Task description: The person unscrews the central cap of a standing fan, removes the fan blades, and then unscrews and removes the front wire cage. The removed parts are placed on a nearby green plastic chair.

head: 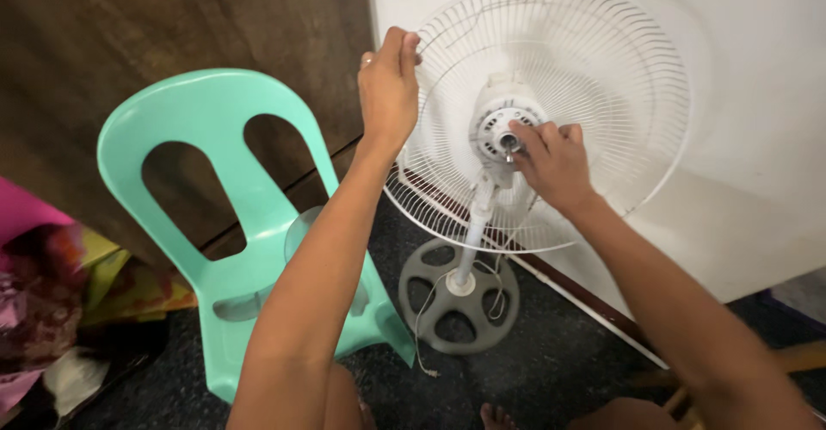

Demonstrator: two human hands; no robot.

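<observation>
A white stand fan (516,129) stands on the dark floor (551,370) against a white wall (757,137), its rear wire guard (602,77) bare. The left hand (387,94) pinches the guard's rim at ten o'clock, grip narrow. The right hand (555,163) pinches the motor shaft (509,143) at the centre. A mint plastic chair (215,215) stands at nine o'clock of the fan.

The single head camera looked down and forward from the person's head, along both forearms. It sat close to the fan (538,111), which filled the upper right, and faced the wall (757,137), with the chair (215,215) at left.
</observation>
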